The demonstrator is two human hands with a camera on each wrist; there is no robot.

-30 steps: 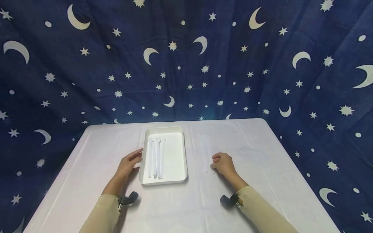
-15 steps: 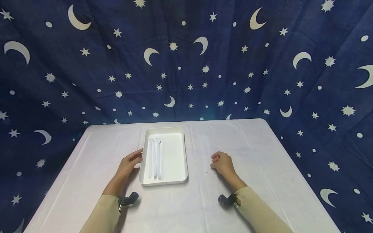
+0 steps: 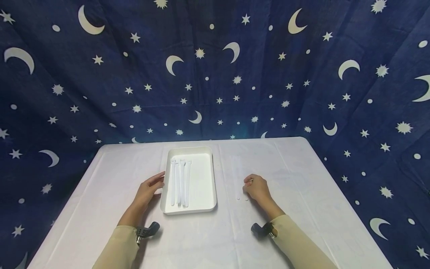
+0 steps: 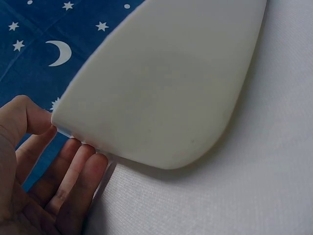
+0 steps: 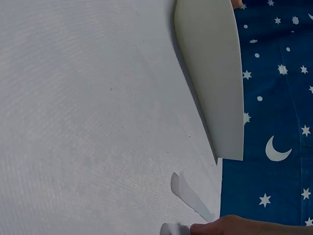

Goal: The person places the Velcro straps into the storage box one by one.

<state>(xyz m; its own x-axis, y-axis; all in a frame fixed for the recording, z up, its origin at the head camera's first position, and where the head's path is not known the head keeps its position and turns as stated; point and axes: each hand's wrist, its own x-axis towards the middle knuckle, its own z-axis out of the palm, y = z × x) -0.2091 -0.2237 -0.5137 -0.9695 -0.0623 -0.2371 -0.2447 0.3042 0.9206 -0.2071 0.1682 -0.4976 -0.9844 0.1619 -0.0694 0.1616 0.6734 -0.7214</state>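
Note:
A shallow white tray [image 3: 203,186] stands left of the table's middle, several long white strips [image 3: 183,183] with wider far ends lying lengthwise in its left half. My left hand [image 3: 149,188] rests at the tray's left wall; in the left wrist view its fingertips [image 4: 93,161] touch the wall around a corner and the thumb meets the rim. To the right of the tray, thin pale strips [image 3: 236,177] lie on the cloth, hard to tell from it. My right hand [image 3: 258,188] has curled fingers at one white strip [image 5: 171,229], seemingly pinching it; the hand hides the contact.
A white cloth [image 3: 198,243] covers the table. Behind it hangs a dark blue curtain [image 3: 215,74] with moons and stars, also down the right side. Each wrist wears a black camera mount [image 3: 147,229].
Almost nothing moves. The right hand shifts very slightly away from the body, and a strip's rounded near end shows a little more clearly beside it. Left hand and tray stay put.

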